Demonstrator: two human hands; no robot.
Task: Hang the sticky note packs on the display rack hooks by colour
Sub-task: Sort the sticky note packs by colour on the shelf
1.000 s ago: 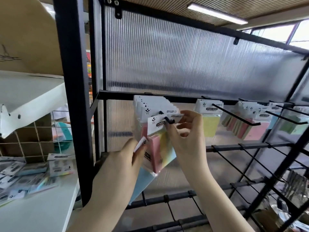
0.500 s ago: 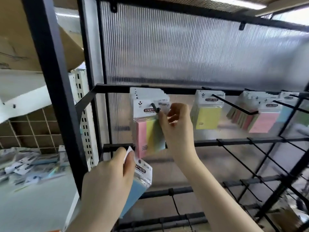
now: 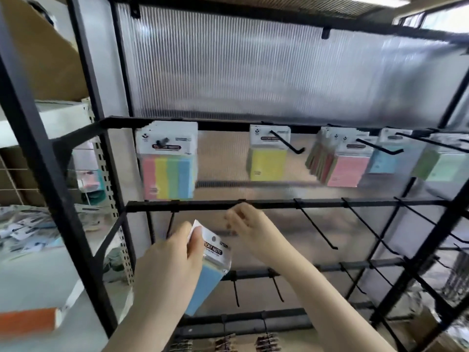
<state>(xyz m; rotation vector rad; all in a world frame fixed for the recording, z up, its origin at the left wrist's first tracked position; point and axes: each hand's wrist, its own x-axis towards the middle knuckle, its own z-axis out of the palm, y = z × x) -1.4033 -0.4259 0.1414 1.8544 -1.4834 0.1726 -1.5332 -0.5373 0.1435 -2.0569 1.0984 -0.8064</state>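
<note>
Blue pack point(image 3: 206, 280) sat gripped in my left hand point(image 3: 170, 270); my right hand point(image 3: 247, 222) hung blurred, loosely curled, holding nothing.

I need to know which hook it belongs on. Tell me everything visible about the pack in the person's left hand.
The blue sticky note pack is a clear glossy sleeve with a white header card, a punched hang hole and a black label reading "STICKY NOTE". The pad inside is light blue. It is tilted, header up and to the right, below the rack's second bar. The left hand grips it, thumb across the header; nothing else touches it.
</note>
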